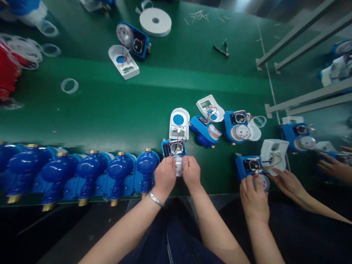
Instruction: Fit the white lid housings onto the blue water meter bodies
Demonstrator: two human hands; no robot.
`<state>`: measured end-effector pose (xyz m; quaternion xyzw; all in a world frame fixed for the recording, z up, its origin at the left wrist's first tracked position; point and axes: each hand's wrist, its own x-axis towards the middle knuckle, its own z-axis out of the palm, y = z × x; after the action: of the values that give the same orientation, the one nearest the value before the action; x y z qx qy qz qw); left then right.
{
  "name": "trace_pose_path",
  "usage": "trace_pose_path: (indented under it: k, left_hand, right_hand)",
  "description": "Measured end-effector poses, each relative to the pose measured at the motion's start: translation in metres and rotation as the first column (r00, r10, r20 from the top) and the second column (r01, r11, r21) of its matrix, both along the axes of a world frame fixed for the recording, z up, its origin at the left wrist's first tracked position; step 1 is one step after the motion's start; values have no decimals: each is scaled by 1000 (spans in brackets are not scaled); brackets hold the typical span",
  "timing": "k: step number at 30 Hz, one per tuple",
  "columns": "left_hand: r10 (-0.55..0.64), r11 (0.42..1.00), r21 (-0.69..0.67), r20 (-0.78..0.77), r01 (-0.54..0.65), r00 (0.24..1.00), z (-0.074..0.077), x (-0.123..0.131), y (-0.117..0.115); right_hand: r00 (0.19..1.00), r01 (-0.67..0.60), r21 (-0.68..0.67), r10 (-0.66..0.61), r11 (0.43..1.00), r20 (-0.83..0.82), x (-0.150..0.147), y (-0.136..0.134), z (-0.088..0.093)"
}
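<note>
My left hand (165,174), with a silver bracelet at the wrist, grips the left side of an open blue meter (165,147) at the table's front edge. On the other side my right hand (191,171) is closed on the same meter. Its round clear dial (179,167) shows between my thumbs. Thin coloured wires run from the black compartment to a white cover (178,121) with a blue disc, which lies just behind the meter. The undersides of both hands are hidden.
Blue meters with brass ends (120,167) line the front left edge. Open meters (238,127) lie to the right, near a co-worker's hands (255,201). Farther back are a white tape roll (155,22), another open meter (140,44), pliers (222,49) and metal rails (294,33).
</note>
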<state>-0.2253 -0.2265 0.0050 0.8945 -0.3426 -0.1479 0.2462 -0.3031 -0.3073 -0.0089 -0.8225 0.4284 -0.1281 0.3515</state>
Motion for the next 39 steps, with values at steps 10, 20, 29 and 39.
trace_pose_path:
  k: [10,20,29,39]
  left_hand:
    - [29,997,-78,31,-27,999,-3,0,0]
    - [38,993,-111,15,-36,999,-7,-1,4]
    - [8,997,-74,2,-8,1000,-8,-3,10]
    - [-4,998,-62,21,5,1000,-14,-6,16]
  right_hand:
    - [991,21,-96,-34,995,-133,41,-99,4]
    - [923,-370,-448,266,814,-279,101,-154,33]
    - [417,-816,-62,510,575,-752,133,-130,25]
    - [523,-502,180,463,846,-716,44,-135,16]
